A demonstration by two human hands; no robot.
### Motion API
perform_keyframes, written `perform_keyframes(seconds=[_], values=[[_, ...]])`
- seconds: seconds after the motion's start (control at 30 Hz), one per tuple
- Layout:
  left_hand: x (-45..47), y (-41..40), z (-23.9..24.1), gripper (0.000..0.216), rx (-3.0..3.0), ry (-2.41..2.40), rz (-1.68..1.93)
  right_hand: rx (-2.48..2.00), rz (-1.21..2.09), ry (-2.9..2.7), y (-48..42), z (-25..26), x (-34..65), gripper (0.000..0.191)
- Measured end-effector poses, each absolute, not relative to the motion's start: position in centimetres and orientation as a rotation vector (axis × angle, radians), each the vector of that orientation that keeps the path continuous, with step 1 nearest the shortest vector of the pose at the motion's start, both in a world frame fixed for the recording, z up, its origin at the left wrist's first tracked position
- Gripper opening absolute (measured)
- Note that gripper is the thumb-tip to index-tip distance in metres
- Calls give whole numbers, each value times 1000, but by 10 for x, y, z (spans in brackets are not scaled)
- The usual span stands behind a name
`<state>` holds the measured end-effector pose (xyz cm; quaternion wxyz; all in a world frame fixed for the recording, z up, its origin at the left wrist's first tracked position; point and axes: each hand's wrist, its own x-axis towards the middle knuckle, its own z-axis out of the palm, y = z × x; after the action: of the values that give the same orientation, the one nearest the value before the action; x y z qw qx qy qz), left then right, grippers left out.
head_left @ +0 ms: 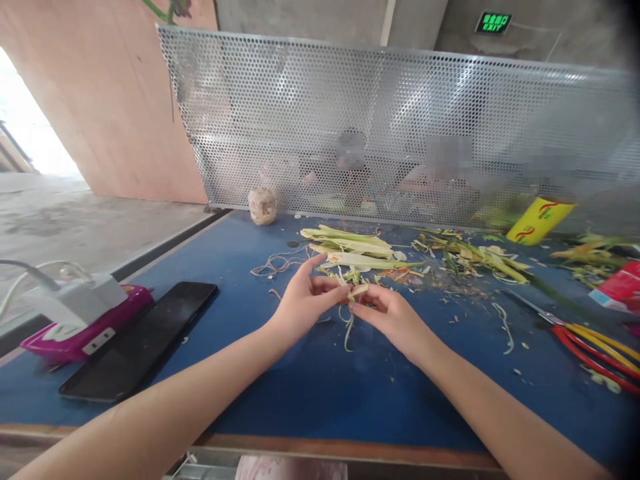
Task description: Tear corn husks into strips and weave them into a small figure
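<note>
Close together over the middle of the blue table, my two hands work on a small bundle of husk strips [358,291], pale and whitish green. My left hand [305,293] is closed, pinching the bundle's left side between thumb and fingers, while its index finger points away. From the other side my right hand [393,313] grips the same bundle with thumb and fingertips. Thin green ends dangle below the fingers. Just beyond lies a pile of long pale-green husk leaves [350,241]. The fingers partly hide the bundle.
Loose twine [280,264] and a twine ball [263,205] lie left of the pile. A black phone [145,337] sits beside a purple power strip [95,333]. Red-and-yellow-handled scissors [575,330] and a yellow packet [540,220] are at right. A perforated metal screen [310,120] stands behind.
</note>
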<state>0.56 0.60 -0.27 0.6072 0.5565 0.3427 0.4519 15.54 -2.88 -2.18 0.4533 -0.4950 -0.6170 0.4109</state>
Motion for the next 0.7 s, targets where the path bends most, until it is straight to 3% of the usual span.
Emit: perform_keyframes(seconds=[0.17, 0.27, 0.5, 0.7], values=[[4, 8, -1, 67, 1228, 771, 1046, -1141, 1243, -1475, -30, -20, 156, 17], [3, 10, -1, 65, 1210, 793, 1071, -1182, 1173, -1533, -30, -20, 156, 23], [3, 10, -1, 54, 1288, 809, 1114, -1247, 142, -1870, -32, -20, 157, 10], [3, 8, 1, 53, 1301, 792, 1070, -1215, -131, -1884, -31, -20, 164, 13]])
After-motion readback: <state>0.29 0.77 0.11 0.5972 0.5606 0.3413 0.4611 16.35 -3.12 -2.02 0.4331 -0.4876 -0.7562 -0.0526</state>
